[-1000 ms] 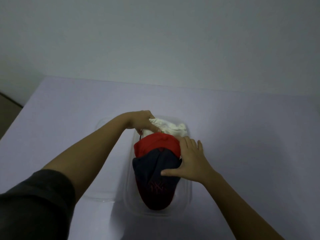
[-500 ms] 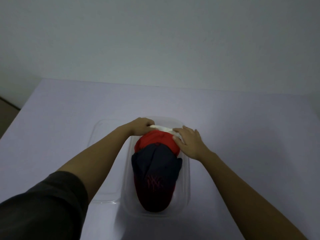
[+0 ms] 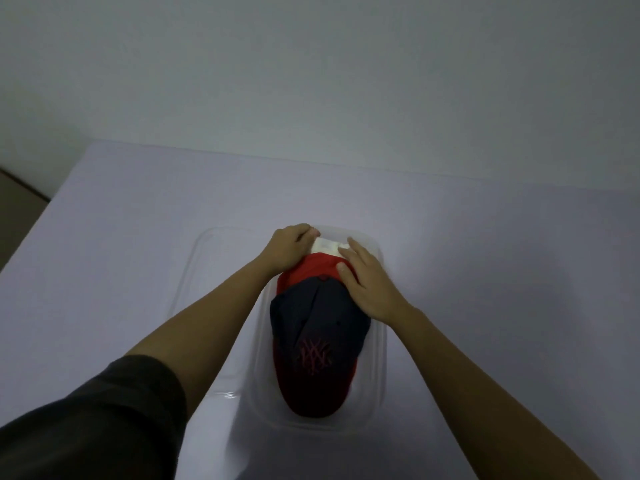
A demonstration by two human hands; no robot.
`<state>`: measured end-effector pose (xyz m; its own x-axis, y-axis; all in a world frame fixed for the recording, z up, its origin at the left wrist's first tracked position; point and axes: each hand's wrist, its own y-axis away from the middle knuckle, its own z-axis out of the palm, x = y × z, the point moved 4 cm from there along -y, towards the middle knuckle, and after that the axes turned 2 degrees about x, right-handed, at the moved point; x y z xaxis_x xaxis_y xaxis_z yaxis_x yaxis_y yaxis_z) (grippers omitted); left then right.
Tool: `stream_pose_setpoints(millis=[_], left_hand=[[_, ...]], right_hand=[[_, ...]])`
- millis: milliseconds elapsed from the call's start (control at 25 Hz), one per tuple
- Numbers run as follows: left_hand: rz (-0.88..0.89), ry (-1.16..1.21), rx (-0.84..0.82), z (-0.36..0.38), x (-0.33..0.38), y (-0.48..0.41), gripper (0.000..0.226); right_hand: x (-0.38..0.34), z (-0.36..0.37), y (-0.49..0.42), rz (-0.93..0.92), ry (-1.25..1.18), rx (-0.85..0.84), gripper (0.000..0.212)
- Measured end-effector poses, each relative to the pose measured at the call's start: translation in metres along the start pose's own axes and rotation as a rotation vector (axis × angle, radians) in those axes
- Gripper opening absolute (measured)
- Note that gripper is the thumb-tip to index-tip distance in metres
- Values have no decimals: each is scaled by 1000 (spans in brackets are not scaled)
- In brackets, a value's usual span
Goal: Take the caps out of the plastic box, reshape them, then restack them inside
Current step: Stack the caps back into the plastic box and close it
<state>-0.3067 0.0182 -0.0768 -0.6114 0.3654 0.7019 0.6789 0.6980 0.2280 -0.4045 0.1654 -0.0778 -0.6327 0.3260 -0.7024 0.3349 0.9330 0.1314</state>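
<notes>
Box [image 3: 379, 344]: clear plastic, on the table [image 3: 502, 271], long axis running away from the person. Holds 3 caps stacked/nested.
Navy cap [image 3: 317, 317]: top of stack, nearest the person; red logo on front, dark red brim pointing toward the near end of the box.
Red cap [image 3: 313, 268]: under/behind the navy one, only its crown shows, approx mid-box to far side.
White cap [image 3: 327, 247]: at the far end of the box, small strip visible btw the two hands; rest hidden.
Left hand [image 3: 289, 245]: curled over the far-left part of the stack, fingers bent down onto the white cap's left edge. Looks like a grip on the white fabric; can't tell how tight.
Right hand [image 3: 369, 284]: flat, fingers nearly straight & together, palm down. Fingertips on white cap, thumb on red crown, heel over navy cap's right side. Pressing, not grasping anything.
Lid [image 3: 194, 271]: clear, flat on the table just left of the box, partly under the left forearm.
Sleeve [image 3: 93, 420]: dark, left arm, bottom-left corner.
Wall [image 3: 311, 81]: plain, behind the table.
</notes>
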Motion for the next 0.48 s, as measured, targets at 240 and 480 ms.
stream_pose_setpoints(millis=[240, 480], left_hand=[[-133, 332, 381, -13, 6, 77, 42], [-149, 424, 428, 41, -2, 121, 47]], right_hand=[[-11, 15, 48, 233, -288, 179, 61], [-14, 62, 54, 222, -225, 188, 69]])
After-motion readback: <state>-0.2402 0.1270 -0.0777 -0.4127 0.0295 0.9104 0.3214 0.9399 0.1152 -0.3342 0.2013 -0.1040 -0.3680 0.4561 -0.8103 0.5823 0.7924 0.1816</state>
